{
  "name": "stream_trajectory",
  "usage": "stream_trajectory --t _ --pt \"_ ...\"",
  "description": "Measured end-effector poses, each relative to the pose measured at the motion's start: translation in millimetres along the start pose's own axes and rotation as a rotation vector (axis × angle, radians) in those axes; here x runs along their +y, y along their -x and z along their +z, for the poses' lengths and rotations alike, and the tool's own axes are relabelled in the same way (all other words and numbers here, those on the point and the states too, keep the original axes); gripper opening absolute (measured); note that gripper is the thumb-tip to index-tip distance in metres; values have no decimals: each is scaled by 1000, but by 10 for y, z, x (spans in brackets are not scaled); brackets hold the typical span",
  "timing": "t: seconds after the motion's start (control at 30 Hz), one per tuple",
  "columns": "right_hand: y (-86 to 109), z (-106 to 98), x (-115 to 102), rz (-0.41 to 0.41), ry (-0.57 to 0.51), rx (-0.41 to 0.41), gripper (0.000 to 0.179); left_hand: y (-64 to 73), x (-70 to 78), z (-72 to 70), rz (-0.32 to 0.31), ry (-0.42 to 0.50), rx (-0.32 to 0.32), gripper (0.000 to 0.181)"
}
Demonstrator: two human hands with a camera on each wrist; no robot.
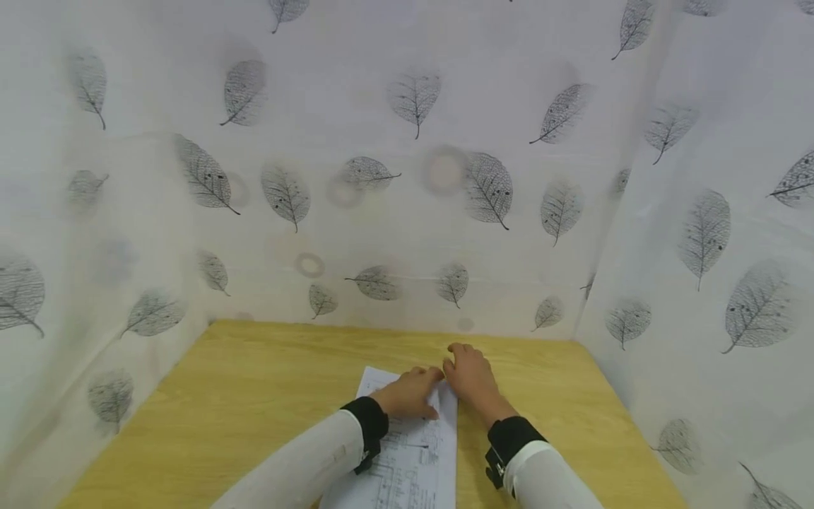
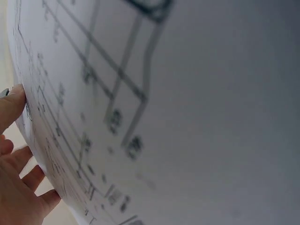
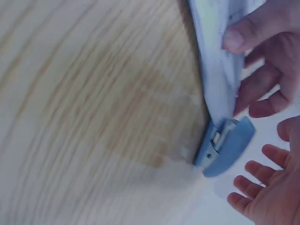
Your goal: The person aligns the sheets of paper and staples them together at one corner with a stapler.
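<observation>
Printed sheets of paper (image 1: 407, 459) with line drawings lie on the table in front of me. In the right wrist view my left hand (image 3: 272, 61) pinches their edge, thumb on top and fingers behind; the left wrist view shows this left hand (image 2: 23, 187) at the sheet's border. A small blue stapler (image 3: 227, 150) with metal parts sits at the corner of the sheets. Close beyond it, my right hand (image 3: 272, 183) has its fingers spread and holds nothing visible. In the head view the right hand (image 1: 472, 378) hovers by the top right corner, and the stapler is hidden.
A yellow wood-grain table (image 1: 267, 375) spreads beneath the sheets. Pale sheeting (image 1: 381, 233) printed with grey leaves hangs behind the table and on both sides. Black bands (image 1: 372, 424) with small devices circle both wrists.
</observation>
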State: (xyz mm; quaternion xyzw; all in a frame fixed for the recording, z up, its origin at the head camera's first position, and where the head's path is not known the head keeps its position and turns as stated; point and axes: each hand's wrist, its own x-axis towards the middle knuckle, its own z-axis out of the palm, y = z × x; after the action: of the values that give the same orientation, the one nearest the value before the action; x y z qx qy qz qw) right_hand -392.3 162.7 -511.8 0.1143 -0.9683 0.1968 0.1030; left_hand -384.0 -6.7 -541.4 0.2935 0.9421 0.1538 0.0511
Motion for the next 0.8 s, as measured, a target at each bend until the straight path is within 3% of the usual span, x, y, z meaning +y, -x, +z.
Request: stream_trajectory --t 0.1,0.23,0.4,0.53,0.7,0.8 --pt "-36 125 14 -43 3 5 38 35 75 -22 -3 -54 0 74" --pt "-59 265 46 -83 48 17 37 87 148 -41 -83 -151 18 77" --pt "-94 360 54 -77 57 -25 40 136 115 -17 -154 -218 65 62" --pt "-135 408 47 -60 40 -65 43 156 20 27 -134 -247 82 59" --pt "-130 405 34 -67 41 -61 37 211 -106 5 -65 -236 63 55" --pt "-106 405 32 -66 52 -59 36 373 -103 -150 -36 -197 47 51"
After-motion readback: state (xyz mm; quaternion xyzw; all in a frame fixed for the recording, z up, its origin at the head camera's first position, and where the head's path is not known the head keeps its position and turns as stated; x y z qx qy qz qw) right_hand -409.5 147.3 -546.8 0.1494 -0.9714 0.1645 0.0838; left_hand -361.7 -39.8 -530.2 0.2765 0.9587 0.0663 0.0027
